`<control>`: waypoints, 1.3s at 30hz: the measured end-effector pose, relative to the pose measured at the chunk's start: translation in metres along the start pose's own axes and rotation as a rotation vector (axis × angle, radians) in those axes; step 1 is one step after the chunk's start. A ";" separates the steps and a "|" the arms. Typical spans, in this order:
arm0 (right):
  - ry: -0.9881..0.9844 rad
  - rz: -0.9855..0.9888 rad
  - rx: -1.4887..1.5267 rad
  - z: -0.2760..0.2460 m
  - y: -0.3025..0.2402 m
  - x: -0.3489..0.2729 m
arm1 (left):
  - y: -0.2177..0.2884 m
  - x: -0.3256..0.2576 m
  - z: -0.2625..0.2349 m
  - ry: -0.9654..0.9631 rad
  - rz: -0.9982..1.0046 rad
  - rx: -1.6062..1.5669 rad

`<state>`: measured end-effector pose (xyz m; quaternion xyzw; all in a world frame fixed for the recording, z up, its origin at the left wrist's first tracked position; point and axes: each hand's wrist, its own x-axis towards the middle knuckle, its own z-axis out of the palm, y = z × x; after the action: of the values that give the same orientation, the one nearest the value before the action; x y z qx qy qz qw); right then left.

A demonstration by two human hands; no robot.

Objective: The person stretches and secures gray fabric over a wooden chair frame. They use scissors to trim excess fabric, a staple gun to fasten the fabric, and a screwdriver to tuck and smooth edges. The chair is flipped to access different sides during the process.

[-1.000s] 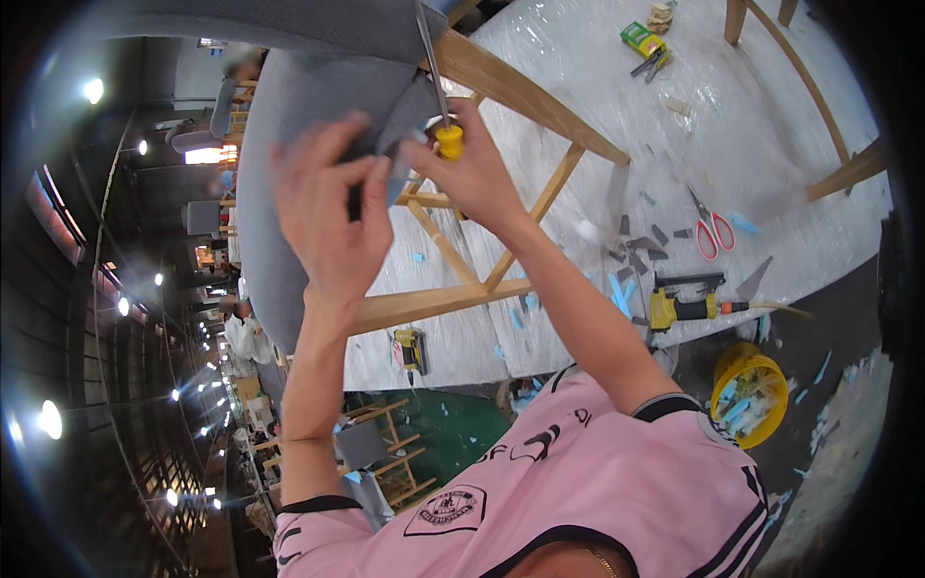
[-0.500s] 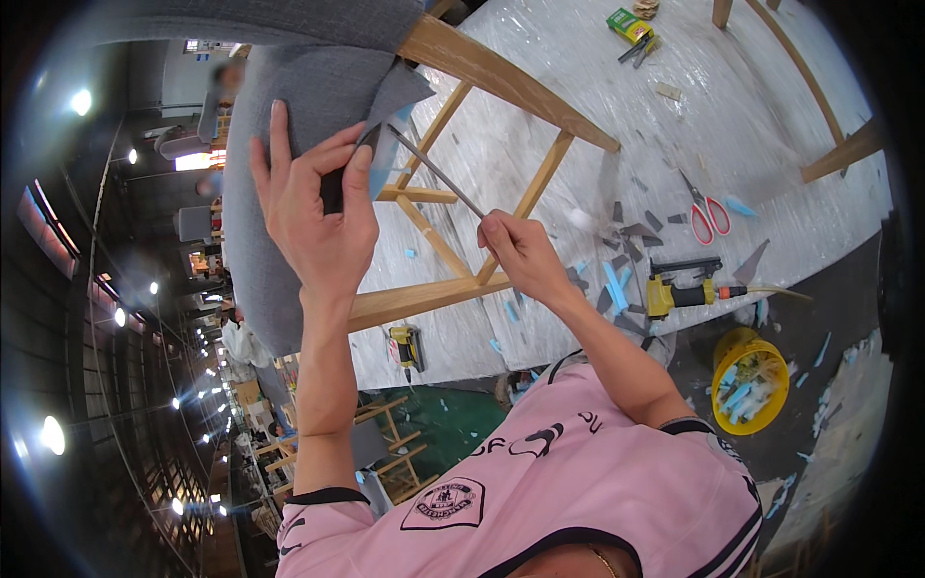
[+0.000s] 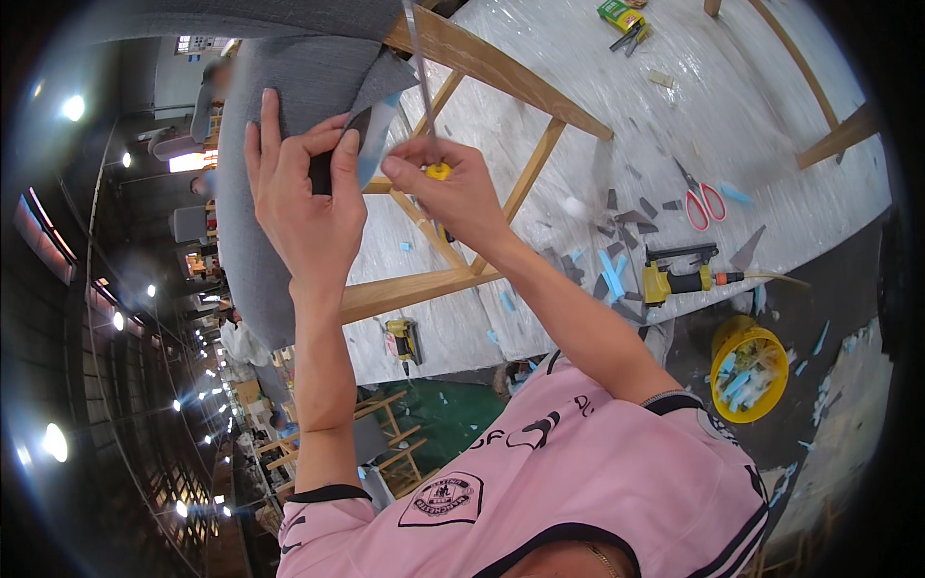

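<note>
A wooden chair (image 3: 544, 178) lies tipped over on the worktable, its padded part covered in grey fabric (image 3: 299, 82). My left hand (image 3: 306, 207) lies against the padding, two fingers stretched along it. Its thumb and forefinger pinch the fabric's edge beside a dark opening. A loose corner flap of fabric and a light-blue layer (image 3: 378, 144) stick out there. Just right of this edge, my right hand (image 3: 448, 188) is closed round a screwdriver (image 3: 421, 72). Its long thin metal shaft points away from me, apart from the opening. Some yellow handle shows between my fingers.
Plastic film covers the worktable (image 3: 540, 58). Red-handled scissors (image 3: 704, 204), a yellow-black staple gun (image 3: 679, 281) with a hose, and grey and blue scraps lie right. A smaller nail gun (image 3: 401, 342) lies near me. A yellow bucket (image 3: 718, 385) of scraps stands below the edge.
My right hand has moved left and away from me, closer to the left hand. The screwdriver's shaft has swung from the fabric edge to point away. My left hand still pinches the fabric.
</note>
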<state>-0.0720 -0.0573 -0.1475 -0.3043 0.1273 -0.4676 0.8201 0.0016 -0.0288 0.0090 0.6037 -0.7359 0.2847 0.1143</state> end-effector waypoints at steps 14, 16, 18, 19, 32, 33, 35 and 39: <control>-0.029 -0.047 -0.401 -0.084 0.049 -0.075 | 0.002 -0.002 0.002 0.007 0.023 0.052; 0.023 -0.082 -0.287 -0.077 0.052 -0.072 | 0.003 0.000 0.002 0.010 0.022 0.040; 0.005 0.002 -0.262 -0.072 0.042 -0.076 | 0.002 -0.001 0.002 0.016 0.021 0.035; -0.005 0.045 -0.250 -0.069 0.037 -0.078 | 0.002 -0.001 0.003 0.020 0.021 0.035; -0.076 -0.069 -0.296 -0.050 0.056 -0.067 | 0.006 0.000 0.004 0.023 0.042 0.022; -0.089 -0.063 -0.267 -0.047 0.055 -0.064 | 0.005 0.000 0.004 -0.001 0.041 0.011; -0.113 -0.055 -0.219 -0.041 0.055 -0.060 | 0.003 -0.003 0.002 -0.049 0.036 -0.009; -0.152 -0.076 -0.130 -0.032 0.063 -0.044 | 0.008 0.001 0.001 -0.126 0.053 -0.054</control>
<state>-0.0675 -0.0089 -0.2152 -0.3958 0.0833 -0.4646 0.7877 -0.0061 -0.0290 0.0067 0.5976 -0.7645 0.2292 0.0763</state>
